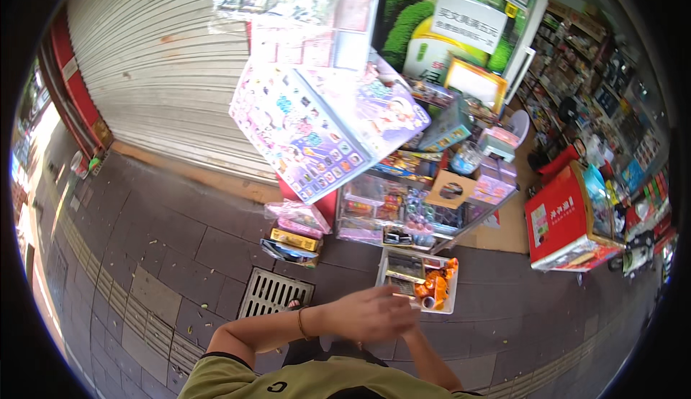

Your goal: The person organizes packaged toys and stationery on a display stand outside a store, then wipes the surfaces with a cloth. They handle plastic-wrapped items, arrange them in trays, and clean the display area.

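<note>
My left hand (372,312) is raised in front of my body, blurred, its fingers bent towards the right. It crosses over my right hand (414,330), of which little more than the wrist shows. The two hands touch or overlap; whether anything is between them is hidden. Just beyond them on the pavement sits a white plastic tray (453,297). Inside the tray lie orange plastic packets (438,283) and flat boxes (406,267). A thin band circles my left wrist.
A metal drain grate (259,291) lies left of the tray. Stacked packages (294,237) stand beside a glass display case (372,231) holding small toys. Large printed cards (324,145) lean above it. Behind are a roller shutter (173,75) and, rightward, a red counter (556,221).
</note>
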The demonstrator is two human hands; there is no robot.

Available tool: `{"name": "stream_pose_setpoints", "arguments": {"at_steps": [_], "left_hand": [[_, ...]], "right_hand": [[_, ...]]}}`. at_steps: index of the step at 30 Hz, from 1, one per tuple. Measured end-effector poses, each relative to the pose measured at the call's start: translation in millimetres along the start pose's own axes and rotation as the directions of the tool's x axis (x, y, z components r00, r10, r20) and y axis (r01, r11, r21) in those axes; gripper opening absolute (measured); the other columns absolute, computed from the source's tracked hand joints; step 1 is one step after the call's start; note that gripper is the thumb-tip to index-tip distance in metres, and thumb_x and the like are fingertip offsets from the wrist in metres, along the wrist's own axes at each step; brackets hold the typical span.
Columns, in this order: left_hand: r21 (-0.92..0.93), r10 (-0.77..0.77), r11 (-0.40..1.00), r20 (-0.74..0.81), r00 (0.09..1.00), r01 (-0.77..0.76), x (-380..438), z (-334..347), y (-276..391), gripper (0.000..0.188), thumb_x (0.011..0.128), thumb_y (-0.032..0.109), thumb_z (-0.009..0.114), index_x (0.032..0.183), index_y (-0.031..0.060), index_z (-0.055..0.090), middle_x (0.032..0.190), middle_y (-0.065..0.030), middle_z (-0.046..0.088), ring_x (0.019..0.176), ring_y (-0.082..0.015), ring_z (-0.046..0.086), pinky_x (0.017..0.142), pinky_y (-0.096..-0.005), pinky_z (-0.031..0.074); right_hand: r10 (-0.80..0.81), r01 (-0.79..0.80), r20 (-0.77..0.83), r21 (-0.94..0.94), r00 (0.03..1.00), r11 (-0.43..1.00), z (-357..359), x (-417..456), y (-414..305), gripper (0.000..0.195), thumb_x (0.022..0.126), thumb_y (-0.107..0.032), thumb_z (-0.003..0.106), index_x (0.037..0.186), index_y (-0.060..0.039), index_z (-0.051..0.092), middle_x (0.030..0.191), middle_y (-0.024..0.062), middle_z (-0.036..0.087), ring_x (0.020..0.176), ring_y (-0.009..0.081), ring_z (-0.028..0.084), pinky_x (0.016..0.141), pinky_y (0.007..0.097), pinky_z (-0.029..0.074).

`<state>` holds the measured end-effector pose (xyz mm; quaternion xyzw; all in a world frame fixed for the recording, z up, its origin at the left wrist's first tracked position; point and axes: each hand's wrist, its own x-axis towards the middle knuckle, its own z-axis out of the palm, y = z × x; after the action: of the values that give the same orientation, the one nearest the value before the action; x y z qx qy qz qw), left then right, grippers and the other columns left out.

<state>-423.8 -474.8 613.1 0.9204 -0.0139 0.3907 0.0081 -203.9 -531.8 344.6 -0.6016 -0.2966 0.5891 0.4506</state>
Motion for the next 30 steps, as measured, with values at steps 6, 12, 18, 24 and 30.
{"name": "stream_pose_setpoints", "arguments": {"at_steps": [6, 12, 18, 24, 30], "left_hand": [[0.103, -0.592, 0.802, 0.261, 0.763, 0.588, -219.9, 19.0, -17.5, 0.031, 0.076, 0.014, 0.065, 0.107, 0.0105, 0.063, 0.121, -0.0081, 0.050, 0.114, -0.0271, 0.048, 0.093, -0.0401, 0.044], [0.219, -0.845, 0.514, 0.295, 0.445, 0.830, -342.4, -33.8, -5.0, 0.032, 0.076, 0.011, 0.066, 0.108, 0.0114, 0.062, 0.124, -0.0126, 0.047, 0.115, -0.0340, 0.046, 0.093, -0.0438, 0.044], [0.188, -0.941, 0.306, 0.206, 0.267, 0.933, -369.3, -62.0, -31.8, 0.032, 0.076, 0.010, 0.065, 0.107, 0.0110, 0.061, 0.124, -0.0120, 0.047, 0.114, -0.0338, 0.046, 0.093, -0.0432, 0.043], [0.138, -0.960, 0.281, 0.057, 0.275, 0.950, -359.9, -63.2, -66.6, 0.032, 0.076, 0.006, 0.065, 0.107, 0.0086, 0.060, 0.125, -0.0135, 0.047, 0.113, -0.0363, 0.046, 0.094, -0.0440, 0.041], [0.127, -0.973, 0.221, -0.036, 0.228, 0.967, -354.7, -55.8, -62.2, 0.031, 0.076, 0.006, 0.064, 0.106, 0.0086, 0.061, 0.125, -0.0142, 0.048, 0.113, -0.0368, 0.046, 0.094, -0.0440, 0.041]], "right_hand": [[0.090, -0.105, 0.056, 0.394, 0.994, 0.913, 90.4, 71.6, -97.1, 0.026, 0.086, -0.027, 0.064, 0.096, -0.0034, 0.062, 0.089, 0.0048, 0.066, 0.082, 0.0165, 0.063, 0.072, 0.0289, 0.051], [-0.179, -0.027, 0.211, 0.715, 0.961, 0.699, 156.6, 103.7, -219.4, 0.036, 0.085, -0.014, 0.056, 0.120, -0.0055, 0.051, 0.116, 0.0080, 0.059, 0.104, 0.0230, 0.059, 0.088, 0.0383, 0.049], [-0.768, 0.777, -0.132, 0.186, 0.627, 0.602, 216.6, 144.1, -344.0, 0.041, 0.082, -0.003, 0.061, 0.121, -0.0025, 0.048, 0.112, 0.0081, 0.058, 0.100, 0.0185, 0.058, 0.086, 0.0340, 0.047], [-0.930, 0.555, 0.351, -0.754, -0.112, -0.351, 265.2, 193.7, -475.8, 0.035, 0.079, 0.002, 0.058, 0.113, -0.0017, 0.057, 0.112, 0.0148, 0.060, 0.100, 0.0302, 0.059, 0.090, 0.0354, 0.045], [-0.834, 0.428, 0.546, -0.736, -0.081, -0.524, 274.1, 250.1, -463.1, 0.036, 0.073, 0.000, 0.056, 0.108, -0.0061, 0.061, 0.109, 0.0077, 0.063, 0.097, 0.0261, 0.058, 0.082, 0.0377, 0.045]]}}
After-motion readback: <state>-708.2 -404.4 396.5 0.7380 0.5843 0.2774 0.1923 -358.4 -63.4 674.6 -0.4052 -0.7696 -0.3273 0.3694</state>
